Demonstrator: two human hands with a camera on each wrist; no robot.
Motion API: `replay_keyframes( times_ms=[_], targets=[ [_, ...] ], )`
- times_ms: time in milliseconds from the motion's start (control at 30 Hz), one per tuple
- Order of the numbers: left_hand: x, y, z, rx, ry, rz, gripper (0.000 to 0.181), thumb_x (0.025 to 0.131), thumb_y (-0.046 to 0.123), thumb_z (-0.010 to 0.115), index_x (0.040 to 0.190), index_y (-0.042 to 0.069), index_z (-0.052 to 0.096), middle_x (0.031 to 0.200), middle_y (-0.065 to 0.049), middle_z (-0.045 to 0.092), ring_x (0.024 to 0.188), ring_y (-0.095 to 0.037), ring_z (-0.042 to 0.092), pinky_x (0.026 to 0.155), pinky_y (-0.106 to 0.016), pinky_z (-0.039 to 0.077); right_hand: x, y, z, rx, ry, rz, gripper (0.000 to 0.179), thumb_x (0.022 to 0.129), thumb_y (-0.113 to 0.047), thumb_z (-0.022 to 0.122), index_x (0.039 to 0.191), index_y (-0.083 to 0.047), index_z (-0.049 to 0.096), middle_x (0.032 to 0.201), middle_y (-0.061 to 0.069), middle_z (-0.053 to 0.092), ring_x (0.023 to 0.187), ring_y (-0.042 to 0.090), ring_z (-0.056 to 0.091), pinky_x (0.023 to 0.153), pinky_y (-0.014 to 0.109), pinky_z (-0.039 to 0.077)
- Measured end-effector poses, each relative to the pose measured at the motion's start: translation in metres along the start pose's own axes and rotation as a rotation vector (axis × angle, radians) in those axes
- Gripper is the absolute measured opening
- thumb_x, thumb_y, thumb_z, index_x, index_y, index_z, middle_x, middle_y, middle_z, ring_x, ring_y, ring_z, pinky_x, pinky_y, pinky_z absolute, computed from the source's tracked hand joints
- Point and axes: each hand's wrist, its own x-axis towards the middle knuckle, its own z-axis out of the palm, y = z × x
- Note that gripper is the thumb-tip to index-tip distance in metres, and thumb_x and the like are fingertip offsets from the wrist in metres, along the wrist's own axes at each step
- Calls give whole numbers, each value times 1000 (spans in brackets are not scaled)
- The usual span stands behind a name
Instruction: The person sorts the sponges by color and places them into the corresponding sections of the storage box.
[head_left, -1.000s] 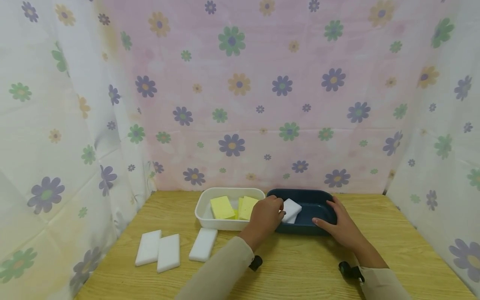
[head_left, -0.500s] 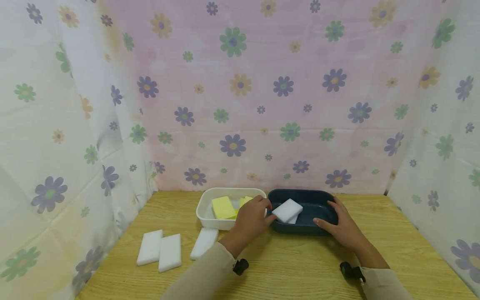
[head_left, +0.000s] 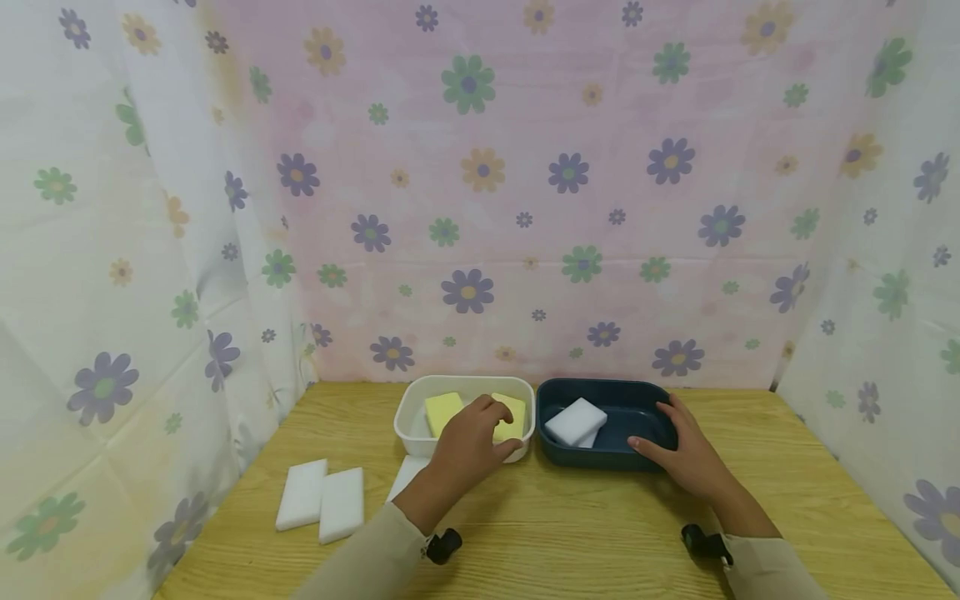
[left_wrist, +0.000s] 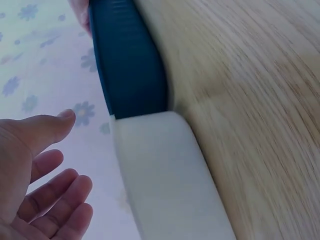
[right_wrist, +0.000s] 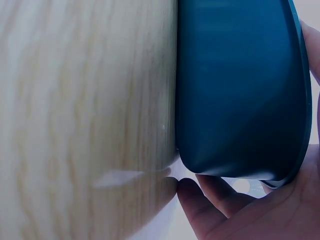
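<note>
My left hand (head_left: 461, 450) is over the front of the white container (head_left: 406, 440), its fingers loosely bent with nothing between them. Yellow sponges (head_left: 512, 417) lie inside that container, partly covered by the hand. In the left wrist view, the thumb and fingers of the left hand (left_wrist: 42, 175) are spread apart beside the white container's wall (left_wrist: 160, 175). My right hand (head_left: 693, 458) grips the right end of the navy blue container (head_left: 633, 429), thumb over the front rim and fingers around the far corner. Two white sponges (head_left: 576, 422) rest overlapping in its left half.
Two white sponges (head_left: 302, 494) lie side by side at the left of the wooden table (head_left: 570, 533). Another white sponge (head_left: 407, 475) sits before the white container, partly behind the left forearm. Flowered curtains (head_left: 480, 208) enclose the back and sides.
My left hand has let go of a white sponge in the navy container and moved left, over the white container. The right hand stays on the navy container.
</note>
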Motion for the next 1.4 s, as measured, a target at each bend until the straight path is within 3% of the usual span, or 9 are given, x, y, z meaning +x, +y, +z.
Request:
replay_keyframes(
  times_ms=[167,367,633,1000,1233,1400],
  targets=[
    [-13,-11,-16,-37,32,-29,37,81,34,90,106,14,72,107,0,67,87,-15,67,72,-28,56,0,-1,0,-1,-1,-3,101,97,-57,67,166,-4,14,173,21,-8,153,58,7,109,82,21],
    [-33,-33,-40,-74,79,-60,40,78,31,93,107,14,71,107,2,67,92,-16,67,76,-31,57,0,-5,-2,-7,0,-4,102,97,-58,66,166,-4,14,173,22,-7,153,58,8,109,82,21],
    [-62,-62,-60,-122,19,-225,37,79,29,92,109,17,72,109,2,66,94,-18,65,76,-34,56,0,-7,-4,-7,-4,5,103,96,-59,67,166,-4,14,173,21,-8,153,58,7,109,82,20],
    [-85,-89,-68,-145,-28,-363,40,82,37,89,112,16,73,113,3,67,104,-22,68,87,-42,58,3,0,-2,-13,2,-7,102,96,-58,67,166,-5,14,173,21,-8,153,58,7,109,82,21],
    [-93,-96,-72,-238,-180,-457,43,78,39,91,111,18,74,111,3,70,107,-20,66,90,-43,57,1,-1,1,-15,-2,5,102,97,-57,66,166,-4,14,172,24,-7,153,58,7,110,81,21],
    [-96,-102,-68,-295,-296,-447,46,74,39,94,110,18,74,112,3,71,109,-21,66,92,-45,56,0,-2,0,0,-5,7,102,97,-57,66,166,-4,13,173,22,-8,153,58,7,109,81,21]
  ],
)
